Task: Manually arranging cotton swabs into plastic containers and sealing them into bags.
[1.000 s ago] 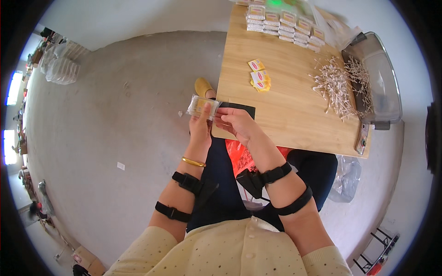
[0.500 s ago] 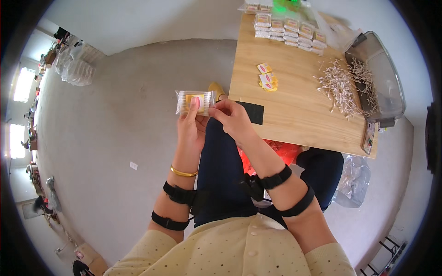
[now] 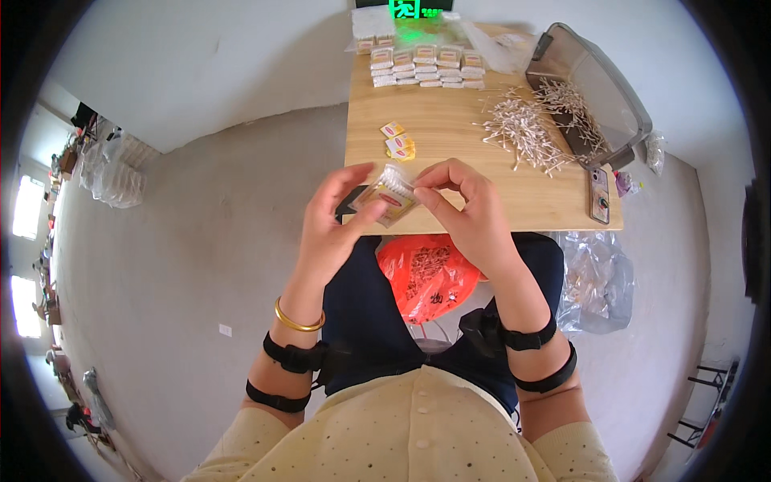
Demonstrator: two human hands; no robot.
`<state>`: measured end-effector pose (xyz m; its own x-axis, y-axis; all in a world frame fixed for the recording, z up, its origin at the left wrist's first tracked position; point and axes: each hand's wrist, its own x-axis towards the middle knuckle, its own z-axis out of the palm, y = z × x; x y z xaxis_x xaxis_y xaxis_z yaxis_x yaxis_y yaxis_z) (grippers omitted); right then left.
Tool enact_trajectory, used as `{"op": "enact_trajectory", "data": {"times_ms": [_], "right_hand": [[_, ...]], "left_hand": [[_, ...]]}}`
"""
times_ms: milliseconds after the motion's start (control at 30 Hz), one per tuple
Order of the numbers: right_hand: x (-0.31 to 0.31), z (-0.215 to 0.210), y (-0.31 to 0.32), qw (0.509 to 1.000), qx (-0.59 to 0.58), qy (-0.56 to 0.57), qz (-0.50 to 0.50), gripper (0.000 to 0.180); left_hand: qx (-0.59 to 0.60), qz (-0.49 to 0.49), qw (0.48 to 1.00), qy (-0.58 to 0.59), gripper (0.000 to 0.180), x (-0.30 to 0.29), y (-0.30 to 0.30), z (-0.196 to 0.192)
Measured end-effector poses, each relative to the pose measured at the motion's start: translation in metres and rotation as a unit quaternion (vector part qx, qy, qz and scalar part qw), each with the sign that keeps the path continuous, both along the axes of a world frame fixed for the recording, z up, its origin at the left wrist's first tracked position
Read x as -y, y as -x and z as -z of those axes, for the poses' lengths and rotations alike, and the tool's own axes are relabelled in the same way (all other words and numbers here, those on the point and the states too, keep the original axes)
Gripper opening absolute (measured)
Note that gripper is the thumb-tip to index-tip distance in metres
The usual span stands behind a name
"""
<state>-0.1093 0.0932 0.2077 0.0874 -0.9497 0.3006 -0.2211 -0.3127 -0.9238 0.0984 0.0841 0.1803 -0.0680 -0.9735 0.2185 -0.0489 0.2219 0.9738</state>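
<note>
A small clear packet of cotton swabs (image 3: 393, 193) with a yellow and white card inside is held tilted above the table's near edge. My right hand (image 3: 470, 210) pinches the packet's right corner between thumb and fingers. On the other side, my left hand (image 3: 331, 221) has its fingers spread, its thumb lying across the packet's front and its forefinger beside the far left corner. Beyond the packet, a few yellow and white cards (image 3: 399, 145) lie on the wooden table (image 3: 450, 112). Part of a dark mat (image 3: 347, 201) shows behind my left hand.
Stacked swab packets (image 3: 426, 64) stand at the table's far side. Loose cotton swabs (image 3: 526, 132) spill from a tipped grey clear bin (image 3: 614, 88) at right. A phone (image 3: 599, 197) lies near the right edge. A red bag (image 3: 426, 281) of swabs sits between my legs.
My view and both hands have turned rightward, bringing the packet from beside the table to its near edge. The packet has tilted, and my left fingers have spread from their grip.
</note>
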Motion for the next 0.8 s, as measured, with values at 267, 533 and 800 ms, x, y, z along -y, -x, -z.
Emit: {"op": "enact_trajectory", "data": {"times_ms": [267,533,800], "right_hand": [[-0.036,-0.025,0.025,0.998,0.037,0.043,-0.017,0.017],[-0.069,-0.037,0.038,0.999,0.041,0.023,-0.02,0.019],[-0.088,-0.057,0.052,0.995,0.003,0.095,0.008,0.013]], "left_hand": [[0.006,0.159,0.986,-0.056,0.018,-0.032,0.046,-0.027],[-0.008,0.182,0.983,-0.016,0.016,-0.053,0.06,-0.043],[-0.052,0.168,0.984,0.013,0.019,-0.071,0.063,-0.059]]}}
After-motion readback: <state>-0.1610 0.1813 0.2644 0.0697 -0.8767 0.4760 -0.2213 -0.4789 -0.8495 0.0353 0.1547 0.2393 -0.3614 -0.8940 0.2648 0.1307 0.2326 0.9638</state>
